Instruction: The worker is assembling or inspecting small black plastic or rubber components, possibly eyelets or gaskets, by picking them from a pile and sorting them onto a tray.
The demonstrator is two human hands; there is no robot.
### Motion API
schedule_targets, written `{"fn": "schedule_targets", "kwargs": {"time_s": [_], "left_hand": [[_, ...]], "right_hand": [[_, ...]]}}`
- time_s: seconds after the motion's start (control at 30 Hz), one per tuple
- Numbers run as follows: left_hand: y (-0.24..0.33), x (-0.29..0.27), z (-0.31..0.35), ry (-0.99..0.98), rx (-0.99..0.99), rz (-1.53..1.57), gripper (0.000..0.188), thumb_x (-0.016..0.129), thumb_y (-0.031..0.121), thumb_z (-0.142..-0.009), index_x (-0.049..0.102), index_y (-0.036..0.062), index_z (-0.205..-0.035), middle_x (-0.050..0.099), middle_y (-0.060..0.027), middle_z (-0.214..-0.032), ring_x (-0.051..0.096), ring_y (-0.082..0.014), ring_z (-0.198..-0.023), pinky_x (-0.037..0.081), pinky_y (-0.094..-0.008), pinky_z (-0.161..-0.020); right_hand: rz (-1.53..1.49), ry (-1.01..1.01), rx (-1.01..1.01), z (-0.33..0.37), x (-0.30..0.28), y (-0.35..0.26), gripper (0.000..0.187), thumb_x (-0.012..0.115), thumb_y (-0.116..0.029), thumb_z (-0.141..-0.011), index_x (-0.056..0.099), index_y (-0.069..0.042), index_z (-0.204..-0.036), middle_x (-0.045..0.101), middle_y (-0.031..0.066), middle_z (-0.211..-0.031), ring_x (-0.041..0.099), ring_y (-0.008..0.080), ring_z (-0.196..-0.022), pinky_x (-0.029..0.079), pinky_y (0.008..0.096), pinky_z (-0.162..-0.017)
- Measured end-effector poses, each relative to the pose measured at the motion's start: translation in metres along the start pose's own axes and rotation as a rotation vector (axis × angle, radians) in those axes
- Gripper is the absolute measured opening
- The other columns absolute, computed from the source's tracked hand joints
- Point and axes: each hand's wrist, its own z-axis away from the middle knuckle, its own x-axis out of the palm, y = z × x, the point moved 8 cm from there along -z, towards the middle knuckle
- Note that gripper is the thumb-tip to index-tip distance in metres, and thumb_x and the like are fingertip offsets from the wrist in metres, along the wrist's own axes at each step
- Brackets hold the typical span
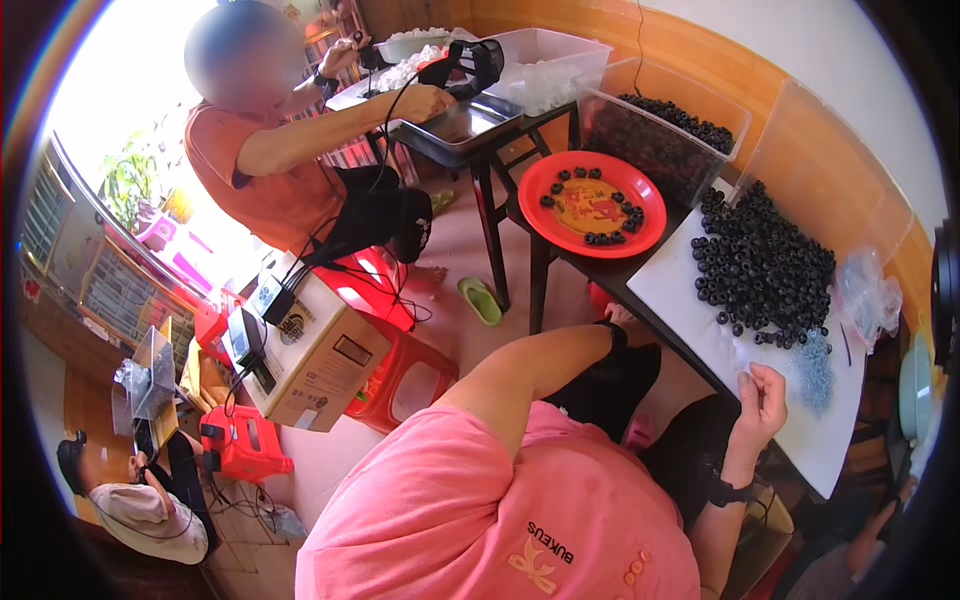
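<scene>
Black beads lie heaped on a white board on the dark counter, packed so tightly that single ones blur together mid-pile. The right hand is at the board's near side, fingers half curled, thumb close to forefinger; whether something small sits between them cannot be made out. The left hand is low by the counter's edge, partly hidden, so its opening and anything it might hold cannot be told. Pale blue bits beside the heap are too fine to identify. More beads ring a red plate and fill a clear bin. At the lower right, another person is dark and cut off.
</scene>
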Motion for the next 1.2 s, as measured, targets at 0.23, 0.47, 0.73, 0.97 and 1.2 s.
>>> {"fn": "schedule_targets", "kwargs": {"time_s": [0.23,0.47,0.73,0.97,1.2], "left_hand": [[-0.005,-0.007,0.003,-0.388,-0.174,-0.044,0.071,0.071,0.053,-0.069,0.063,0.0204,-0.131,0.058,-0.0089,-0.137,0.048,-0.0323,-0.132,0.043,-0.0516,-0.102],[0.005,-0.052,0.015,-0.474,-0.366,0.019,0.107,0.085,0.053,-0.052,0.045,0.0243,-0.147,0.037,-0.0123,-0.153,0.037,-0.0383,-0.137,0.046,-0.0665,-0.077],[0.02,-0.068,0.017,-0.54,-0.423,-0.02,0.105,0.085,0.05,-0.053,0.044,0.0268,-0.147,0.031,-0.0081,-0.158,0.029,-0.0376,-0.143,0.047,-0.069,-0.08],[0.014,-0.064,0.016,-0.504,-0.413,0.034,0.103,0.085,0.048,-0.055,0.044,0.0257,-0.147,0.03,-0.0082,-0.158,0.027,-0.0368,-0.144,0.046,-0.0713,-0.08],[0.003,-0.076,0.018,-0.447,-0.377,0.002,0.097,0.084,0.049,-0.057,0.05,0.0217,-0.144,0.047,-0.0128,-0.147,0.044,-0.0389,-0.134,0.047,-0.0691,-0.083]], "right_hand": [[-0.009,0.004,-0.019,-0.001,0.003,0.003,0.011,0.068,-0.003,-0.09,0.064,0.0,-0.1,0.06,0.0011,-0.086,0.052,0.0091,-0.076,0.045,0.0229,-0.073],[-0.056,-0.009,-0.04,-0.001,0.007,0.001,0.01,0.068,-0.001,-0.089,0.064,0.0,-0.099,0.057,-0.0012,-0.083,0.051,0.0073,-0.076,0.043,0.0216,-0.071],[-0.026,-0.001,-0.066,-0.001,0.005,0.0,0.01,0.069,-0.003,-0.089,0.064,-0.002,-0.097,0.057,-0.0017,-0.082,0.05,0.0069,-0.074,0.042,0.0213,-0.069],[-0.067,-0.021,-0.046,-0.002,0.006,0.006,0.011,0.068,-0.001,-0.089,0.063,-0.001,-0.099,0.056,-0.0038,-0.083,0.049,0.0044,-0.076,0.04,0.0187,-0.07],[-0.082,-0.042,-0.071,0.0,0.007,0.002,0.01,0.067,0.0,-0.089,0.063,-0.002,-0.098,0.056,-0.0039,-0.083,0.049,0.0043,-0.076,0.039,0.0192,-0.068]]}}
